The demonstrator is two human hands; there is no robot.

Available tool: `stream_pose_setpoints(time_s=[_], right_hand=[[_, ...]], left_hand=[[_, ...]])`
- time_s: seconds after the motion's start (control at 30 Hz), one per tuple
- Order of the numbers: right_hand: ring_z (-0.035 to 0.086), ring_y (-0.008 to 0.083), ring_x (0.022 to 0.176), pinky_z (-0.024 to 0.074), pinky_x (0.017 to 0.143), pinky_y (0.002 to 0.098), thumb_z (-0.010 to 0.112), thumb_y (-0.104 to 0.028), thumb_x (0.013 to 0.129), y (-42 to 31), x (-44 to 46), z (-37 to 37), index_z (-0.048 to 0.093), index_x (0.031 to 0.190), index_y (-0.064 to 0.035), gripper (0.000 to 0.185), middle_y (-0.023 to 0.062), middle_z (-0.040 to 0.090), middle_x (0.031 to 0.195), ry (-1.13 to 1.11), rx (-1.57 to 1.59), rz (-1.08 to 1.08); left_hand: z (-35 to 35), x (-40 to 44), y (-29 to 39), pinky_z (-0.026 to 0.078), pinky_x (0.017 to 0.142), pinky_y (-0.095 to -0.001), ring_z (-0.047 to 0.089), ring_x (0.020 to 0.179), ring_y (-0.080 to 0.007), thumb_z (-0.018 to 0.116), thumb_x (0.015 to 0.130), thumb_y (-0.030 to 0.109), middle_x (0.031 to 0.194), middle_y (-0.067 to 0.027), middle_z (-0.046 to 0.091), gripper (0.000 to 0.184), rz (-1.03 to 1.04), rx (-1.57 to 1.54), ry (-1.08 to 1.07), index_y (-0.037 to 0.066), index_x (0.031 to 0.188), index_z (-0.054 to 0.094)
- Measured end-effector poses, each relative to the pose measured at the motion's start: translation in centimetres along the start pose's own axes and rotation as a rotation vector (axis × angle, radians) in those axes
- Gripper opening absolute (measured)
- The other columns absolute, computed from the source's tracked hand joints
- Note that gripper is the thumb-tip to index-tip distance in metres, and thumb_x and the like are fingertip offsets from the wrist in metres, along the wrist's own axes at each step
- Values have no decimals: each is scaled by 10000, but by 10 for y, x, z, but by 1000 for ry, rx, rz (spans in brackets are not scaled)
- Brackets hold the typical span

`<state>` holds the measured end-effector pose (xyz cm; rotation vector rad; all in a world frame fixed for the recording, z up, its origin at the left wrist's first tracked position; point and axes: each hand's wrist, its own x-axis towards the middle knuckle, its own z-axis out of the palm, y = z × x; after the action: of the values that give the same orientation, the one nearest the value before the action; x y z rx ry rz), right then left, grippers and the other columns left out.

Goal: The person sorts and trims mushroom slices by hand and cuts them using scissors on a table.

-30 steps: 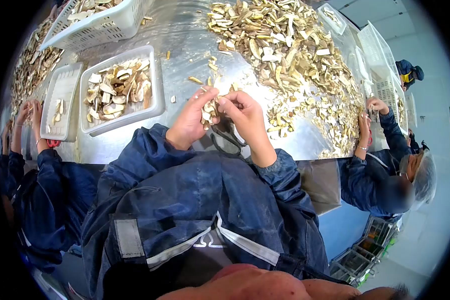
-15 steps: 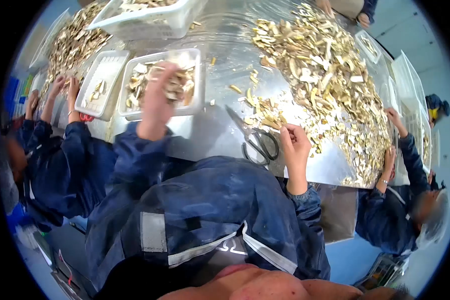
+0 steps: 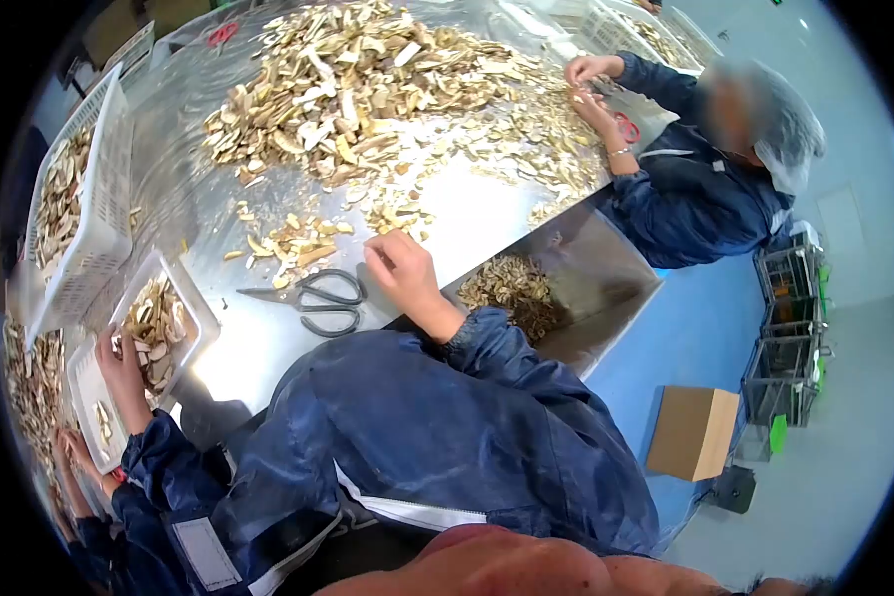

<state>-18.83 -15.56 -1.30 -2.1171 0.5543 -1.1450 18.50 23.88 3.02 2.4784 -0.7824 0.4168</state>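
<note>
My left hand [image 3: 121, 370] is at the left edge of a white tray [image 3: 207, 320] of sliced mushroom pieces [image 3: 157, 333], its fingers apart at the rim. Over the metal table [image 3: 233, 358], my right hand [image 3: 403, 270] hovers with curled fingers, thumb near the index finger; whether something small is between them is hidden. Dark scissors [image 3: 320, 300] lie just left of my right hand. Beside them is a small group of slices [image 3: 298, 243], with a large heap of slices [image 3: 348, 89] behind.
A tall white basket [image 3: 104, 243] of slices stands at the left. Right of my right arm is a bin [image 3: 606, 298] holding scraps. A co-worker [image 3: 705, 169] works at the upper right, and other co-workers' hands [image 3: 79, 457] show lower left. Red scissors [image 3: 223, 35] lie at the back.
The view has turned to the right. My hands, together a second ago, are apart; the left went over the tray's slices, then to its left rim. The scissors are now uncovered.
</note>
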Motion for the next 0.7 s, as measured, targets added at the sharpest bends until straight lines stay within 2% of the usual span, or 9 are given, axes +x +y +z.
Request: stream_pose_setpoints(time_s=[0.13,0.23,0.27,0.37,0.4,0.5,0.53,0.63,0.7], right_hand=[[615,210,622,490,567,305,692,-67,867,1,-2,-1,677,918,-18,72,95,627,796,20,57,-23],[635,284,712,497,618,365,688,-81,856,0,-4,-2,664,916,-23,87,115,635,823,27,96,31],[636,291,720,499,625,371,683,-96,864,-1,-4,-3,662,910,-25,88,115,636,826,35,106,39],[634,302,723,501,631,381,674,-105,872,0,-6,-4,656,894,-26,83,116,634,821,46,145,50],[630,318,724,501,633,395,670,-109,873,1,-6,-4,647,878,-23,88,125,631,821,53,114,10],[621,247,644,487,594,338,677,-110,871,8,-8,-1,663,896,-17,97,113,627,797,96,88,-54],[625,261,658,488,601,347,672,-120,870,8,-8,0,658,889,-16,106,121,625,801,94,108,-31],[633,344,764,501,666,419,660,-122,867,6,-9,-2,641,876,-21,104,147,632,840,83,133,-4],[624,359,756,500,668,432,657,-126,866,7,-8,-3,633,866,-27,102,152,626,837,92,123,-25]], left_hand=[[-4,8,3,431,1030,-456,553,1219,-389,642,963,396,1339,-208,578,482,42,234,190,49,1295,619],[-5,6,11,429,1027,-456,549,1213,-404,642,962,396,1313,-221,588,493,47,324,224,36,1297,612],[-3,7,3,426,1029,-458,541,1214,-419,615,977,392,1299,-235,592,498,6,339,75,21,1308,598],[11,2,-10,420,1037,-464,539,1211,-431,576,996,391,1289,-241,598,500,71,215,-145,4,1312,589],[11,3,-7,407,1055,-464,517,1250,-416,543,1009,403,1341,-223,573,505,64,244,-165,35,1353,569],[9,-4,6,389,1074,-467,486,1294,-397,536,1011,409,1400,-206,535,512,96,317,8,77,1401,540],[5,-5,21,378,1085,-471,465,1323,-375,520,1016,423,1444,-191,503,517,76,336,57,118,1433,516],[-14,-19,92,381,1087,-460,475,1317,-374,563,1001,390,1435,-193,515,506,70,397,173,93,1410,538],[20,-9,83,377,1092,-466,477,1316,-377,615,976,356,1427,-193,524,503,313,279,263,74,1388,554]])
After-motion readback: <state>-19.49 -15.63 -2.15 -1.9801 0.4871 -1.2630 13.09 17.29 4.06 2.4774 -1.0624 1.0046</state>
